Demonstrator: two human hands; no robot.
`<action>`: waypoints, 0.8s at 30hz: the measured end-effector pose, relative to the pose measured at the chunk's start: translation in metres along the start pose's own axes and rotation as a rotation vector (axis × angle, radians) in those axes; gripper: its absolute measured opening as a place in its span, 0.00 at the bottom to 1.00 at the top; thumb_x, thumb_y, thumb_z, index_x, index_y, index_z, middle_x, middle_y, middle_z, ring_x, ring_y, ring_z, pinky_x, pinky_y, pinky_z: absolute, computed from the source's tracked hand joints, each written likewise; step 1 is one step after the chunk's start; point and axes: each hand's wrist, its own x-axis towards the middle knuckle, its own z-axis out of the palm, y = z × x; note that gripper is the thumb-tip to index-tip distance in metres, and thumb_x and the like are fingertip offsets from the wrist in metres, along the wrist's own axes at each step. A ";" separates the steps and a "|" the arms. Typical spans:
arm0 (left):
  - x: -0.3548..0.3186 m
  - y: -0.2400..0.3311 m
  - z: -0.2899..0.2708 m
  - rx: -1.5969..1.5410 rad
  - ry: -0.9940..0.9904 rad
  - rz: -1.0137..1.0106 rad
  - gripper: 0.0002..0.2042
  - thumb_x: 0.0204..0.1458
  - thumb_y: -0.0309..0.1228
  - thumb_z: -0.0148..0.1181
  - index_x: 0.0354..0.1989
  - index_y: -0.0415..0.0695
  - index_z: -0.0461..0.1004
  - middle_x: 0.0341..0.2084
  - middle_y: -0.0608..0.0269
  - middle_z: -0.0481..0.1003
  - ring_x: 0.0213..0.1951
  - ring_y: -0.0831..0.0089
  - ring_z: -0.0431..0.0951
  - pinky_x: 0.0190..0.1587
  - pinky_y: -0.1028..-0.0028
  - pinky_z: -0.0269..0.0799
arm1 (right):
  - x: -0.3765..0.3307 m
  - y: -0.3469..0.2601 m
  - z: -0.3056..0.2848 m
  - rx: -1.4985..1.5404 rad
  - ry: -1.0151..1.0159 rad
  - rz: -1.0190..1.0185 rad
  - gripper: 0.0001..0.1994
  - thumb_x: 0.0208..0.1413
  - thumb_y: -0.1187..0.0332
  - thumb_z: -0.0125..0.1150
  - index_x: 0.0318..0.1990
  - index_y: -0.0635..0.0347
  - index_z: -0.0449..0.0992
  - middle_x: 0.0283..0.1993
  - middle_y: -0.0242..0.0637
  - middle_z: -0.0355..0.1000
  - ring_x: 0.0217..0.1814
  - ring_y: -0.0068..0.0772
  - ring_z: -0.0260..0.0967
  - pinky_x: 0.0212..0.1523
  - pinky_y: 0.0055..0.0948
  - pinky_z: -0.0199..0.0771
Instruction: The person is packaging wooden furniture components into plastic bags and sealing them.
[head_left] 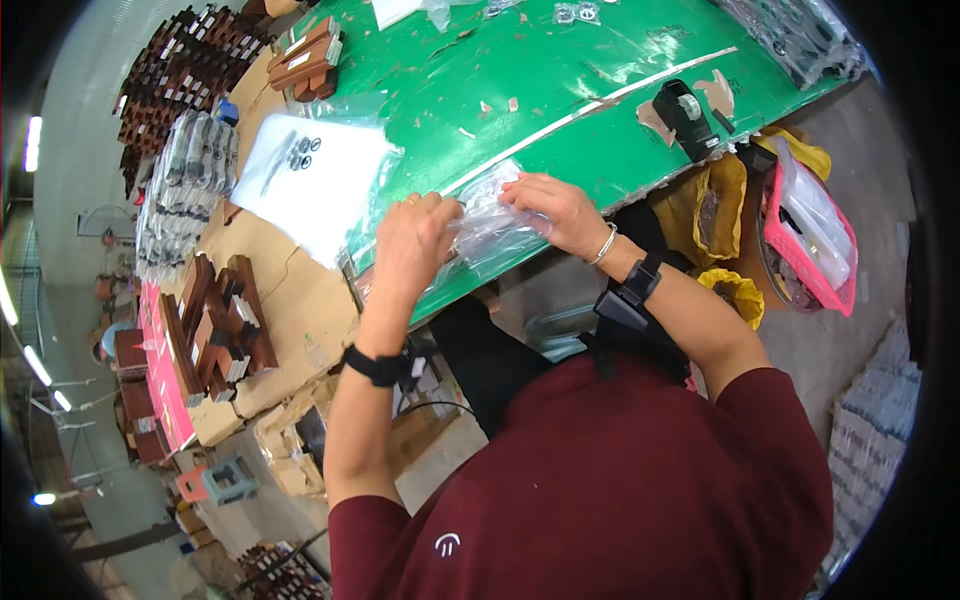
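A crumpled clear plastic bag (pixel 492 232) lies at the near edge of the green tabletop (pixel 560 70), between my two hands. My left hand (pixel 416 238) has its fingers curled on the bag's left side. On its upper right side, my right hand (pixel 556 208) pinches the film between thumb and fingers. Whatever the bag may contain cannot be made out through the creases. Left of my left hand lies a flat stack of clear plastic bags (pixel 310 185) with dark printed marks.
A black tape dispenser (pixel 684 118) stands near the table's right edge. Brown wooden pieces (pixel 218 330) are piled on cardboard at left, with wrapped packs (pixel 188 180) stacked behind. Yellow sacks (pixel 718 205) and a pink bag (pixel 850 262) stand beside the table at right.
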 end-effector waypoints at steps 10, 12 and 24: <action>-0.090 0.045 0.022 -0.118 0.071 -0.390 0.14 0.48 0.27 0.65 0.45 0.48 0.76 0.34 0.60 0.72 0.37 0.60 0.76 0.38 0.63 0.69 | 0.002 -0.003 -0.001 0.007 -0.005 0.015 0.07 0.47 0.79 0.64 0.32 0.61 0.72 0.47 0.37 0.77 0.57 0.42 0.74 0.61 0.43 0.71; -0.070 0.049 0.003 -0.108 0.166 -0.341 0.22 0.45 0.28 0.68 0.51 0.50 0.74 0.42 0.60 0.73 0.45 0.59 0.74 0.46 0.60 0.69 | 0.001 -0.004 -0.001 0.006 -0.009 0.027 0.07 0.47 0.79 0.64 0.32 0.61 0.72 0.46 0.37 0.77 0.57 0.42 0.74 0.61 0.42 0.71; -0.018 0.011 0.048 -0.110 -0.015 -0.231 0.50 0.31 0.20 0.70 0.70 0.58 0.58 0.67 0.57 0.63 0.57 0.52 0.72 0.57 0.58 0.68 | 0.003 -0.006 -0.001 -0.001 0.019 0.023 0.08 0.44 0.81 0.63 0.30 0.62 0.70 0.45 0.37 0.78 0.56 0.43 0.75 0.56 0.40 0.73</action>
